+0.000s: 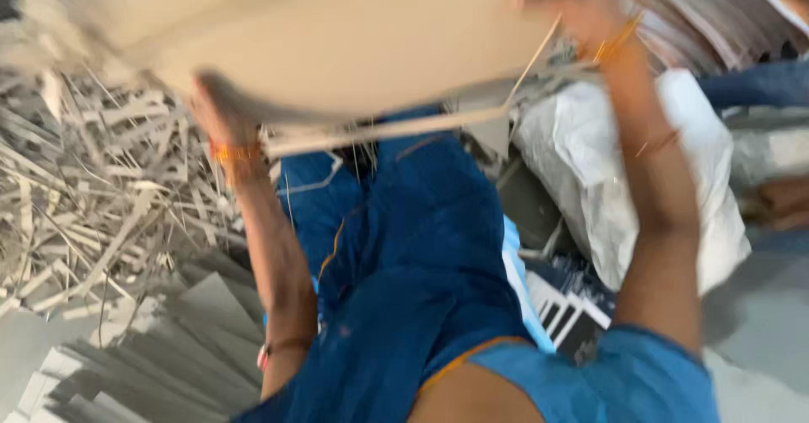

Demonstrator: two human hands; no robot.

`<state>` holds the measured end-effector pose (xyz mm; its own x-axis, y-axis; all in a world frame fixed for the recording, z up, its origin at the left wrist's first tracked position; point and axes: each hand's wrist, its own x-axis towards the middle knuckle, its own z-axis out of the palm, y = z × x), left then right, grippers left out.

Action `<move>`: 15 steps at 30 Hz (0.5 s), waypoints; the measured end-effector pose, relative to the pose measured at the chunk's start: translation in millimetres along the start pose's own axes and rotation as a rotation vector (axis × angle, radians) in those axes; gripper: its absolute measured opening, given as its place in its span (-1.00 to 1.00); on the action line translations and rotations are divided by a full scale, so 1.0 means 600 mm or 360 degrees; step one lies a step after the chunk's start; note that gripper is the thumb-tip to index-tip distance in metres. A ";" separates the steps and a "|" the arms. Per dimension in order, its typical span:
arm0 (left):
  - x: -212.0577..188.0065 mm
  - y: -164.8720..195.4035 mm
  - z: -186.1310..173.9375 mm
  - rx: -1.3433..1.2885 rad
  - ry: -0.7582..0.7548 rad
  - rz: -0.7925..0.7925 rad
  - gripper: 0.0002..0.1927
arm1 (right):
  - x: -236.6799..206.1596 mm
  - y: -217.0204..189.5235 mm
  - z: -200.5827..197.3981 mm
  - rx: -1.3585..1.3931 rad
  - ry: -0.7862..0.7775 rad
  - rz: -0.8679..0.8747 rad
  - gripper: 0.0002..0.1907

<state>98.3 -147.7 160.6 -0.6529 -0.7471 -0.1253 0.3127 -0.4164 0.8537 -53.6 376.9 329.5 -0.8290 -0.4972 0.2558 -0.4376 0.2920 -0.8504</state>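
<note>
A large beige cardboard sheet (337, 35) fills the top of the head view, blurred by motion. My left hand (215, 107) grips its lower left edge, with orange threads around the wrist. My right hand (581, 6) holds its right edge high up, also with orange thread at the wrist. Both arms are raised over my lap, which is covered in dark blue cloth (413, 246). A thin pale strip (388, 128) hangs just under the sheet.
A heap of grey cardboard strips (84, 187) lies at the left. Fanned grey sheets (168, 347) sit at the lower left. A white woven sack (598, 170) stands at the right, with stacked sheets (708, 10) behind it.
</note>
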 end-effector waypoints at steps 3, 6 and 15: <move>-0.075 -0.016 -0.077 0.0068 -0.0510 0.0404 -0.12 | -0.110 0.117 0.072 0.0501 0.0122 0.0126 -0.11; -0.145 -0.063 -0.124 0.0498 -0.0490 0.0483 -0.11 | -0.198 0.182 0.108 0.0881 0.0244 0.0381 0.00; -0.135 -0.060 -0.188 0.0866 -0.0978 0.0402 -0.29 | -0.233 0.125 0.063 0.0810 0.0343 -0.0283 -0.07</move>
<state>217.9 -130.9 83.0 -0.9153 -0.3049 0.2630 0.2272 0.1483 0.9625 42.5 437.6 212.6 -0.8336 -0.3093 0.4576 -0.3984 -0.2371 -0.8860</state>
